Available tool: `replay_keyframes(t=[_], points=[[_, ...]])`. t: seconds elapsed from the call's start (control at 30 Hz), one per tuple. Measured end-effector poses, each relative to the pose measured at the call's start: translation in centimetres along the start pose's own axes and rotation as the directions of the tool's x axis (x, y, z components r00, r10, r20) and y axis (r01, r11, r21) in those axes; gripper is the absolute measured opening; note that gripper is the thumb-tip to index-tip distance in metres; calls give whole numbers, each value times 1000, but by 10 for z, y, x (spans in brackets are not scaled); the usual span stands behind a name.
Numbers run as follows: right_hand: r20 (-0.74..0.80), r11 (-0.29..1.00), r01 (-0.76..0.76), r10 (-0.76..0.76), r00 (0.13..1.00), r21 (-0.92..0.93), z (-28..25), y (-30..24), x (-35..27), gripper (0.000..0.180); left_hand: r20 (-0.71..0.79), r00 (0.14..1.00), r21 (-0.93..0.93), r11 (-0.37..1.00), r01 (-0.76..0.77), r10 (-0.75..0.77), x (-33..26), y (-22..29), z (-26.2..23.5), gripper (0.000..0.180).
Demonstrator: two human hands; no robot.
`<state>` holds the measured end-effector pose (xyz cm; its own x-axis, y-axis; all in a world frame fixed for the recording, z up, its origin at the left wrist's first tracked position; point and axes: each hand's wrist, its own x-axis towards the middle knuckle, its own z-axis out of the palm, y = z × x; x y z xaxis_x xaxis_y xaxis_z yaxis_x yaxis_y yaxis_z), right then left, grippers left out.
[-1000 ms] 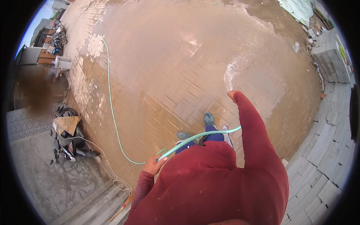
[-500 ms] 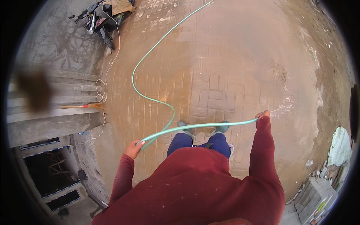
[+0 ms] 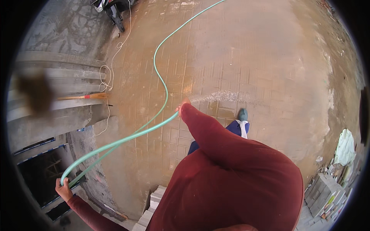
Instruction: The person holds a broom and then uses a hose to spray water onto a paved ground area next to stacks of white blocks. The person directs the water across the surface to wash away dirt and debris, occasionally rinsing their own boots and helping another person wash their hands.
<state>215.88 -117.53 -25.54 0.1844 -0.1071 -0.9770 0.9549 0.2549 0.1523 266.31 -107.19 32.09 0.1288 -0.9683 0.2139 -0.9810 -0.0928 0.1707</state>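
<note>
Paving [image 3: 239, 50] of brown brick fills most of the frame and already shines wet across the centre and upper part; the paler, silty band toward the right edge looks, by my judgement, less rinsed, so a good part of the washing seems done and that margin left. Concrete steps [image 3: 58, 96] stand at the left with a broom [image 3: 83, 97] lying on them, and a parked scooter [image 3: 111, 7] sits at the upper left (both near the hose's path). Grey blocks [image 3: 322, 192] are stacked lower right. Green hose [image 3: 154, 127] loops from the top of the frame down to the lower left and back to the centre. Right hand [image 3: 182, 107] is closed on its end, spraying rightward; left hand [image 3: 63, 188] is closed round the slack.
</note>
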Motion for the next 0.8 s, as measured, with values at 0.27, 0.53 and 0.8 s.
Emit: replay_keyframes(t=[0.27, 0.53, 0.8], points=[[161, 792, 105, -8, 987, -601, 172, 118, 97, 24, -5, 950, -98, 945, -311, 312, 178, -28, -40, 45], [34, 911, 324, -326, 945, -257, 239, 66, 146, 25, 145, 908, -152, 916, -372, 393, 320, -41, 142, 57], [82, 780, 344, -355, 931, -523, 384, 100, 156, 37, 241, 887, -203, 914, -350, 393, 469, -87, 239, 40]])
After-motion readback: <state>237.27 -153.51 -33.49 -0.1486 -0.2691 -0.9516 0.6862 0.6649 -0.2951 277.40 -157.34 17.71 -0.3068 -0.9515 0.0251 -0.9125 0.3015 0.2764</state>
